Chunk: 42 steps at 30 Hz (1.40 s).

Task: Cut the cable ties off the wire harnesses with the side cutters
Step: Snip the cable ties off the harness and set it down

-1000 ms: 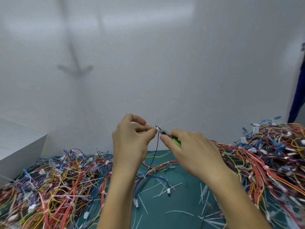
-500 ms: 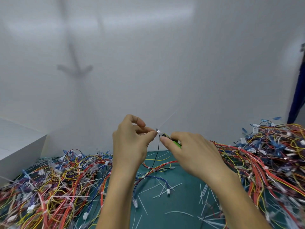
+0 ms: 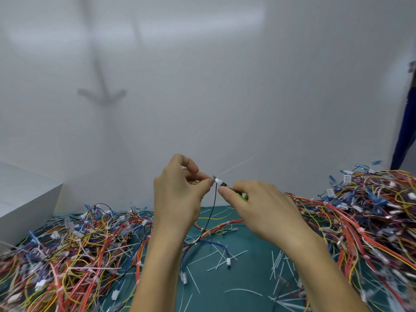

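Observation:
My left hand [image 3: 177,197] is raised over the mat and pinches the top of a thin wire harness [image 3: 211,212], whose black wire hangs down to blue and red wires on the mat. My right hand [image 3: 261,208] grips the green-handled side cutters [image 3: 240,195]. The cutters' metal jaws sit at the pinched spot by my left fingertips. A thin white cable tie [image 3: 236,165] sticks out from there up to the right. The jaws' exact state is hidden by my fingers.
Big tangles of coloured wire harnesses lie at the left [image 3: 67,251] and the right [image 3: 364,217] on a green cutting mat [image 3: 245,273]. Several cut white tie pieces [image 3: 276,264] litter the mat. A white box [image 3: 24,199] stands at the left, a white wall behind.
Both hands have risen slightly and stay together at the same spot on the harness. The tie's tail still sticks out up-right.

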Motion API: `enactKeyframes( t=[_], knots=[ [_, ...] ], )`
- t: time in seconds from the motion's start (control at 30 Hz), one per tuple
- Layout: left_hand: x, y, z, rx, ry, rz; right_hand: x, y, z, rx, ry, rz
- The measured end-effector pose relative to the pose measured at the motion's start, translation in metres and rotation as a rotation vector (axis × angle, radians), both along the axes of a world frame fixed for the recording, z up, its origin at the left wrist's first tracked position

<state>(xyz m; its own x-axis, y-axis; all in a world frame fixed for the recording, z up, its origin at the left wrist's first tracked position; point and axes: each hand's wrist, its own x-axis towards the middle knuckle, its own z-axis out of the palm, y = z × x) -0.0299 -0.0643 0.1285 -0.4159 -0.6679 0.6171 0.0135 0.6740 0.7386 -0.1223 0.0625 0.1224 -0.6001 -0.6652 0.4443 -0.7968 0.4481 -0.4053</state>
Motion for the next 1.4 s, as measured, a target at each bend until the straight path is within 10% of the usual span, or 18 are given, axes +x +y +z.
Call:
enactKeyframes(
  t=[0.27,0.47,0.87,1.1,1.4],
  knots=[
    [0.004,0.000,0.003,-0.066,-0.016,-0.111,-0.005,-0.002,-0.003,-0.088,-0.299,0.141],
    [0.019,-0.017,-0.008,0.212,-0.408,-0.556,-0.019,0.001,-0.001,-0.254,-0.484,0.144],
    [0.004,-0.060,-0.073,-0.039,-1.384,0.035,-0.024,0.007,0.002,-0.296,-0.387,0.041],
    [-0.014,-0.057,-0.101,-0.017,-1.328,0.102,-0.022,0.007,0.002,-0.245,-0.354,0.025],
    [-0.016,-0.048,-0.066,0.117,-0.660,-0.067,-0.024,0.009,0.002,-0.225,-0.350,0.016]
  ],
)
